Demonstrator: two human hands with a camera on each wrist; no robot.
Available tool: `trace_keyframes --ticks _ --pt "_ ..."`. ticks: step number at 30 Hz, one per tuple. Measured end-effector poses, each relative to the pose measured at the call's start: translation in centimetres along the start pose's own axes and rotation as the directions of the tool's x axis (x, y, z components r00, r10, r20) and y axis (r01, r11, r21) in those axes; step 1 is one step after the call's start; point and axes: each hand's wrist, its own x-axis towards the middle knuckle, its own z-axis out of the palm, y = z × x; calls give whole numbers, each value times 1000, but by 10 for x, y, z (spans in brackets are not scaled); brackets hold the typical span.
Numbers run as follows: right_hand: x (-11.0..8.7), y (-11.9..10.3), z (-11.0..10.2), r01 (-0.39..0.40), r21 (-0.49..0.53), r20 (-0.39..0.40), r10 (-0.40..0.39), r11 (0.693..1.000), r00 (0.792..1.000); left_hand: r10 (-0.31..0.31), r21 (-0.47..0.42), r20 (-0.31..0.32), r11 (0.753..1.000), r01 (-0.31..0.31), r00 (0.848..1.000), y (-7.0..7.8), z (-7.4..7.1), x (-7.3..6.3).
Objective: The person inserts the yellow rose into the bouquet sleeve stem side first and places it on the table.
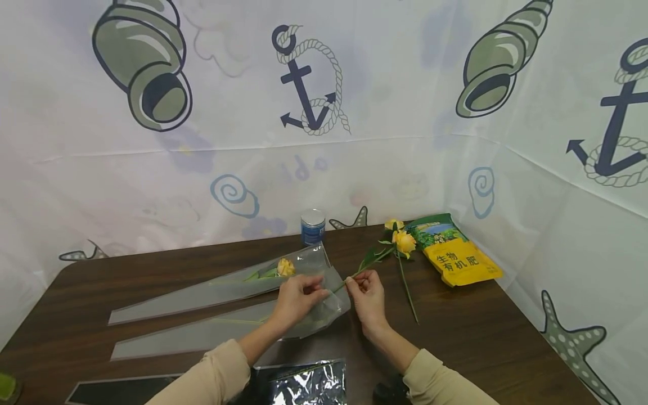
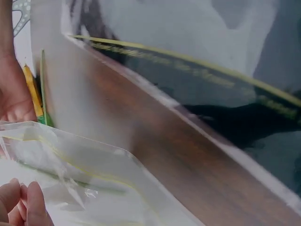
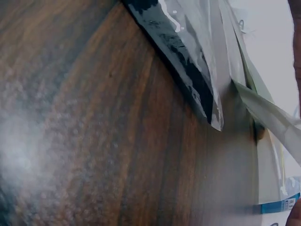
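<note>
My right hand (image 1: 368, 298) pinches the green stem (image 1: 376, 258) of a yellow rose. That stem slants down into the mouth of a clear flower sleeve (image 1: 202, 334) lying on the table. At the sleeve's open end, my left hand (image 1: 297, 299) pinches the film between thumb and fingers. The left wrist view shows the stem (image 2: 77, 182) within the film, close to the left fingertips (image 2: 35, 200). Two yellow blooms (image 1: 405, 243) overlap at the upper right, and a second stem (image 1: 407, 287) lies loose below them.
Behind lies another clear sleeve (image 1: 162, 306) holding a yellow rose (image 1: 286, 267). A blue-labelled jar (image 1: 313, 226) stands at the back edge. A yellow-green bag (image 1: 458, 256) lies on the right. Dark glossy packaging (image 1: 311, 385) lies at the front of the brown table (image 1: 466, 337).
</note>
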Motion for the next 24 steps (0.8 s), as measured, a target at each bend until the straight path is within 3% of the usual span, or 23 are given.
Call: trace_keyframes --ticks 4,14,24 --pt "-1 3 0 -5 -46 -22 4 999 1000 -19 -15 5 1000 19 1000 4 0 1" --pt "11 6 -8 -94 97 -8 95 991 995 -12 -10 41 1000 13 999 -1 0 -4" --pt "15 -5 -15 -30 89 -33 33 996 999 -28 -20 43 999 29 999 -3 1 -3"
